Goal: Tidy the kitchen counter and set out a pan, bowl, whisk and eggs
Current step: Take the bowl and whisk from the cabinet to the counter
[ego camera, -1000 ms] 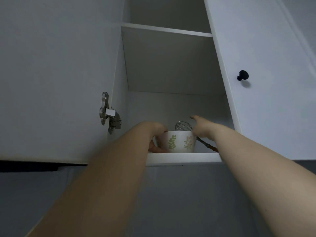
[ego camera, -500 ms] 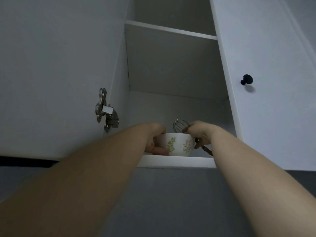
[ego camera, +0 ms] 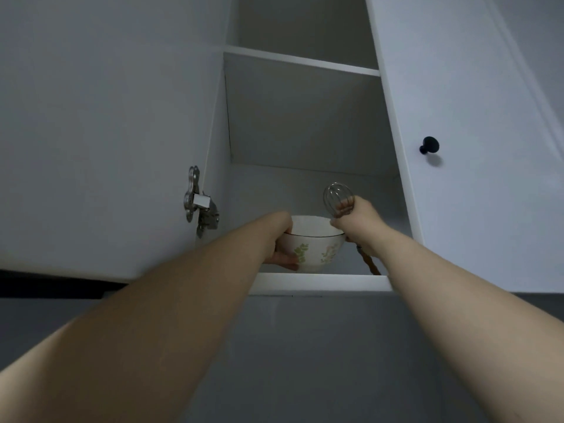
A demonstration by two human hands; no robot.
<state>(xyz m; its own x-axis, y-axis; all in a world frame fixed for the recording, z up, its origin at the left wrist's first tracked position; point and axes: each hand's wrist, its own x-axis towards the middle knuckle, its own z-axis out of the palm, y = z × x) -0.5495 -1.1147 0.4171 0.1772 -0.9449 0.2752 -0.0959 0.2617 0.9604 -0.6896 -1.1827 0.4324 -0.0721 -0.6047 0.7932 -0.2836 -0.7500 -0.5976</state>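
At the far left hangs one open cupboard door [ego camera: 100,132], white, with one metal hinge [ego camera: 198,204] on its inner edge. Next to it is the open wall cupboard [ego camera: 305,117], showing two shelves: one upper shelf [ego camera: 302,61] and one bottom shelf [ego camera: 320,283].

Two bare forearms reach up into the lower compartment. The left hand [ego camera: 282,239] is wrapped around the left side of one white bowl [ego camera: 314,247] with green leaf prints; its thumb lies along the bowl's lower wall. The bowl sits at the front of the bottom shelf, though whether it touches the shelf or is just lifted cannot be told.

To the right, the right hand [ego camera: 358,221] is closed around one whisk [ego camera: 338,199], gripping where wires meet handle. The wire head stands above the fist, higher than the bowl's rim, and the brown handle angles down behind the wrist toward the shelf's front edge.

Furthest right is one closed cupboard door [ego camera: 476,148] carrying one black knob [ego camera: 429,145].
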